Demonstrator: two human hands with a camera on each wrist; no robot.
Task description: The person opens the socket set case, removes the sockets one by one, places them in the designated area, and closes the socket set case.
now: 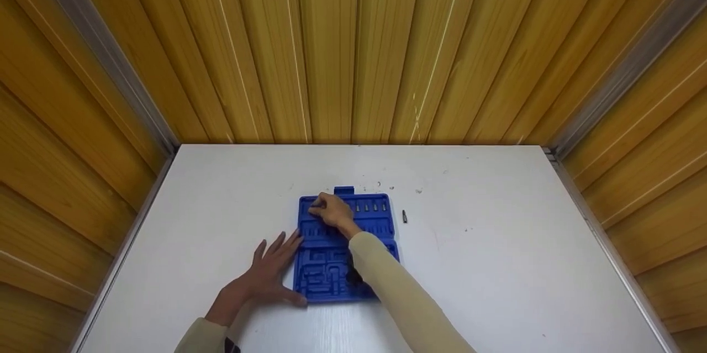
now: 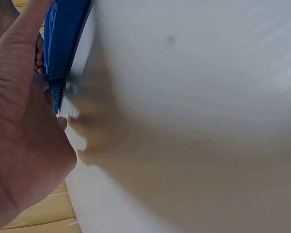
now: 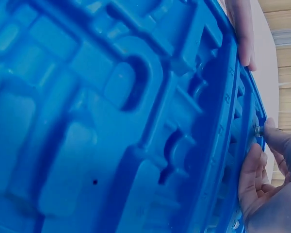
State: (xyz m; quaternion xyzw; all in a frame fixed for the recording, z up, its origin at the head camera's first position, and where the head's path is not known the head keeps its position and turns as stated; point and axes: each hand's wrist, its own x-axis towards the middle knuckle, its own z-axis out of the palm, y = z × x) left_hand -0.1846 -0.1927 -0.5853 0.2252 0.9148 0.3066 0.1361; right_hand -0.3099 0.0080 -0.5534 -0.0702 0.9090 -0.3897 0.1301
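An open blue plastic tool case (image 1: 323, 242) lies on the table, its moulded slots facing up. My right hand (image 1: 336, 210) reaches over its far half and, at the far left, pinches a small metal bit (image 3: 258, 131) between thumb and fingers at a slot. To the right of that hand, several bits (image 1: 375, 207) stand in a row in the case. My left hand (image 1: 268, 275) spreads its fingers along the case's left side, fingertips and thumb touching the edge. In the left wrist view, the left palm (image 2: 29, 150) is beside the blue case wall (image 2: 65, 41).
A loose dark bit (image 1: 405, 216) lies on the white table (image 1: 486, 264), right of the case. Small specks (image 1: 418, 191) dot the surface beyond it. Yellow wood-look panels (image 1: 353, 54) wall in the back and both sides. My right forearm (image 1: 409, 292) crosses the near half of the case.
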